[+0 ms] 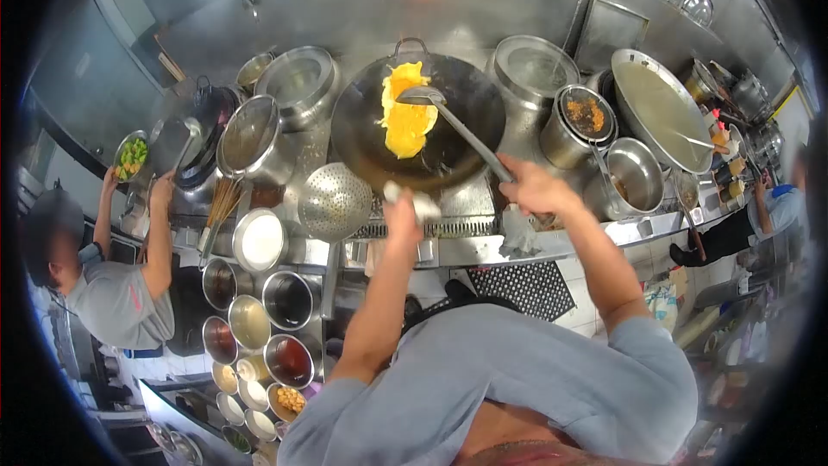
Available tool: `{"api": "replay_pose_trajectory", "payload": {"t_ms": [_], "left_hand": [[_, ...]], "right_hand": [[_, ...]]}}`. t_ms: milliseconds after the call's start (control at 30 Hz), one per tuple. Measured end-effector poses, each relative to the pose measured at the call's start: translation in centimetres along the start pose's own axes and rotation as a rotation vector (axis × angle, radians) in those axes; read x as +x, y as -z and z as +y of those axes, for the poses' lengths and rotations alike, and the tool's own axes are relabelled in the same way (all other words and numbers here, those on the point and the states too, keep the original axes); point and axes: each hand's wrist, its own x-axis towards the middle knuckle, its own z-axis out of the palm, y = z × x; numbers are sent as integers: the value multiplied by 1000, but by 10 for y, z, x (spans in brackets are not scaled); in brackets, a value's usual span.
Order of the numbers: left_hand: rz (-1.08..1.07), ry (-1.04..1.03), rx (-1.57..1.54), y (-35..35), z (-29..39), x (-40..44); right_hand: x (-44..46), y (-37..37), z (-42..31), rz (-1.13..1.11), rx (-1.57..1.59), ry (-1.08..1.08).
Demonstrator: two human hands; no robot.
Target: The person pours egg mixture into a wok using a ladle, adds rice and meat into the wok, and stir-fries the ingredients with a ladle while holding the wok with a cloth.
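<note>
While egg [405, 128] lies in the wok [360, 116], ladle [420, 96] above!
Right hand [536, 185] grips its handle, left hand [403, 217] clutches white cloth [423, 206]

The egg [404, 134] lies in the wok [470, 116], with the skimmer [335, 203] before it to the left.

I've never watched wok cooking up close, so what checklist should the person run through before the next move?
1. Ladle held in the right hand: ok.
2. Yellow food inside the wok: ok.
3. White cloth in the left hand: ok.
4. Left hand firmly steadying the wok: cannot tell.
5. Perforated strainer well away from the wok: not ok, right by its rim.
6. Flame under the wok: cannot tell, hidden.
</note>
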Motion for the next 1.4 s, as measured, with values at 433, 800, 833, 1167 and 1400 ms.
{"api": "replay_pose_trajectory", "payload": {"t_ms": [433, 800, 833, 1167, 1400], "left_hand": [[18, -2, 158, 28, -43, 41], [69, 130, 218, -20, 20, 65], [62, 137, 231, -18, 22, 63], [-249, 258, 71, 29, 33, 62], [-74, 225, 101, 7, 21, 70]], "right_hand": [[53, -25, 21, 23, 28, 78], [96, -29, 26, 78, 946, 66], [114, -39, 28, 72, 1003, 58], [78, -53, 74, -188, 1305, -212], [160, -98, 40, -30, 1082, -75]]}}
